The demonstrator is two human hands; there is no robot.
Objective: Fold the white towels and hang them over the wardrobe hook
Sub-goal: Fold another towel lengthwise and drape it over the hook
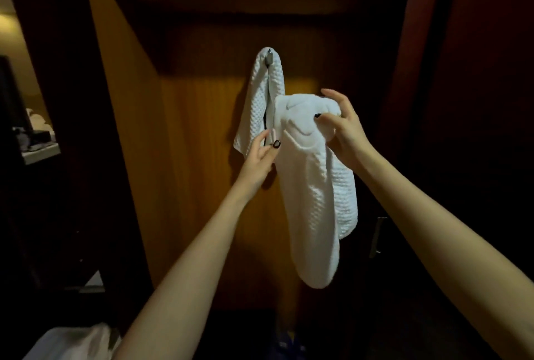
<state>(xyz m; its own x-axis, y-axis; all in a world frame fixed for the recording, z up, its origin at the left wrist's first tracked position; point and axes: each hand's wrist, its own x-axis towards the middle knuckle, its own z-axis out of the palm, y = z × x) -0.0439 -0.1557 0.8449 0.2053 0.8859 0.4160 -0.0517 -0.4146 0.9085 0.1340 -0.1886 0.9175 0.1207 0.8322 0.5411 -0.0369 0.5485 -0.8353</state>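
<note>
So my right hand (342, 131) pinches the folded towel (313, 186) at its top, left hand (261, 157) grips the hanging towel (255, 105) on the hook (269, 58).

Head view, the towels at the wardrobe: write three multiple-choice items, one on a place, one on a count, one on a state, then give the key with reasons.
1. Where is the hook?
A. On the wooden wardrobe panel, under the top of the hanging towel
B. On the left shelf
C. On the floor

2. How many white towels show in front of the panel?
A. One
B. Two
C. Four

3. What state is the second towel in?
A. Spread flat on a bed
B. Folded and held up in the right hand
C. Lying on the floor

Key:
1 A, the metal hook shows at the top fold of the hanging towel.
2 B, one hangs on the hook and one is in the hand.
3 B, the right hand's fingers pinch its top and it dangles doubled over, while the left hand touches the towels' edge.
</note>
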